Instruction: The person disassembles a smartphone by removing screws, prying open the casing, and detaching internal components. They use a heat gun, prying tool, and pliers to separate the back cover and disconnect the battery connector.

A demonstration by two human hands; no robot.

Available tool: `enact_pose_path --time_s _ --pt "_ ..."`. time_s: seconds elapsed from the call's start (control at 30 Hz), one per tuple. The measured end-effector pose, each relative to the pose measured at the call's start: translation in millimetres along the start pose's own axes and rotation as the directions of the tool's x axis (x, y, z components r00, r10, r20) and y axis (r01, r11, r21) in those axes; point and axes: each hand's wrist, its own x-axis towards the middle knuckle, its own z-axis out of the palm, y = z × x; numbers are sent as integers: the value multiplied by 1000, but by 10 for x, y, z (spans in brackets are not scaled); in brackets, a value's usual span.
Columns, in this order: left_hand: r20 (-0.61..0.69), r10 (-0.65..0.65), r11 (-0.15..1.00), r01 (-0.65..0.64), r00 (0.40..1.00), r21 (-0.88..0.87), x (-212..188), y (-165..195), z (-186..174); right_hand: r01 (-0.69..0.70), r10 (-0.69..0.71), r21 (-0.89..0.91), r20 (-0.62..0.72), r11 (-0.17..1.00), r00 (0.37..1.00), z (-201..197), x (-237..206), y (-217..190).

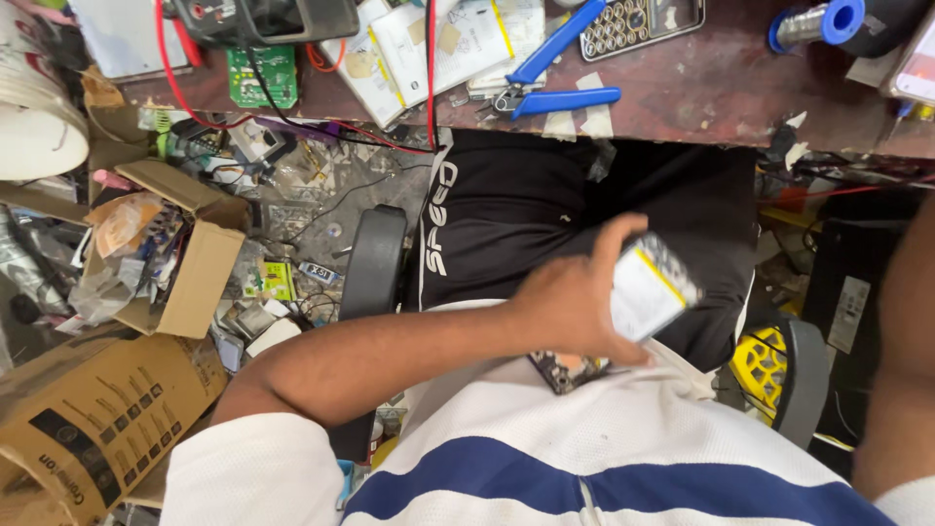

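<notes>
A small flat device with a white, yellow-edged back (651, 287) is gripped in the left hand (575, 297), the fingers curled around its near edge and the thumb laid along its upper side, so that it is held tilted over the lap. Just below that hand, partly hidden by it, a second flat item with a dark patterned face (565, 372) is seen resting against the white and blue striped shirt (584, 458). Only the right forearm (901, 370) is shown, at the far side from the left hand; the right hand itself is out of view, so its state cannot be told. Beyond the left hand, on the worn wooden bench (721, 88), blue-handled pliers (555, 73) are laid near a keypad device (638, 21) and loose papers (429, 49). Further along the bench from the hand, a green circuit board (263, 76) is crossed by red wires (170, 68). Well away from the hand, an open cardboard box (190, 253) filled with scraps is seen on the cluttered floor.
</notes>
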Motion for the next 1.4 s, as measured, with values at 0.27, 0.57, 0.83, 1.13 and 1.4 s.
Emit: enact_pose_path --time_s 0.27,0.57,0.83,1.13,1.4 --pt "-109 143 963 -113 984 244 172 -7 -96 -38 168 424 -274 905 947 203 -857 -72" --pt "-203 457 737 -241 866 631 323 331 -108 -323 391 749 602 -578 696 1039 -1693 -517" --pt "-183 583 619 -286 792 732 794 612 -114 -297 238 744 519 -599 821 1229 -1733 -440" --pt "-95 715 483 -391 693 784 1416 718 -133 -393 279 826 521 -404 807 1308 -1732 -249" --pt "-220 780 561 -498 586 661 1636 594 43 -317 303 873 436 -370 848 1427 -1655 -274"
